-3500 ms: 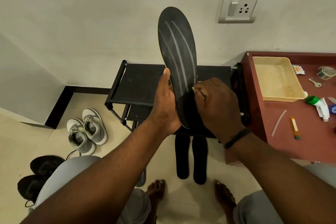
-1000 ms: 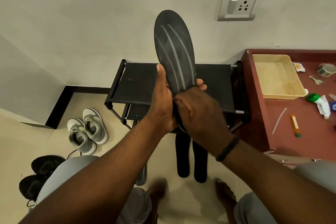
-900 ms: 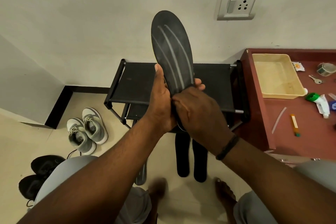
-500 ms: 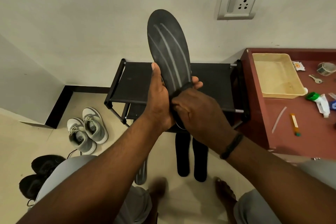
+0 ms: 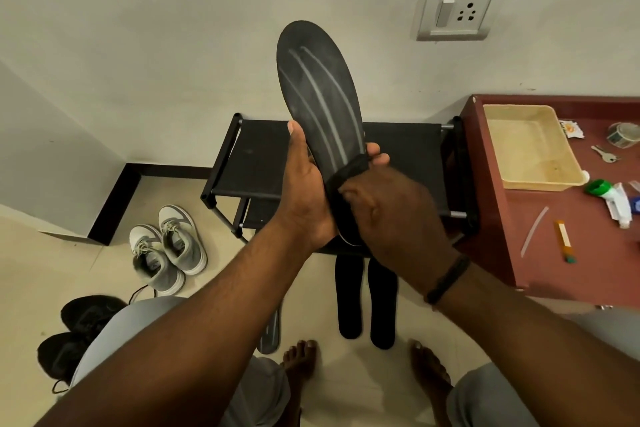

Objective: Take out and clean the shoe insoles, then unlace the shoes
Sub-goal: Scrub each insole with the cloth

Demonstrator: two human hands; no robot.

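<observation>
Black insole [image 5: 320,104] upright; left hand [image 5: 306,194] holds, right hand [image 5: 388,208] presses cloth [image 5: 348,172].

Pale wall [image 5: 173,28] with socket [image 5: 456,12], black rack [image 5: 256,163], maroon table [image 5: 554,246], beige floor [image 5: 41,274]

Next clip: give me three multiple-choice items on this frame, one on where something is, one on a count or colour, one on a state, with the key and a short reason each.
1. Where is the pair of grey sneakers?
A. on the floor left of the black shoe rack
B. on the rack's top shelf
C. on the red table

2. How many pale stripes run along the held insole?
A. one
B. three
C. six

3. What is the right hand doing?
A. hanging idle
B. pressing a black cloth against the insole
C. tying a lace

Key: 1 A, they sit on the tiles beside the rack; 2 B, three lines show lengthwise; 3 B, the cloth lies between fingers and insole, while the left hand grips the insole.
</observation>
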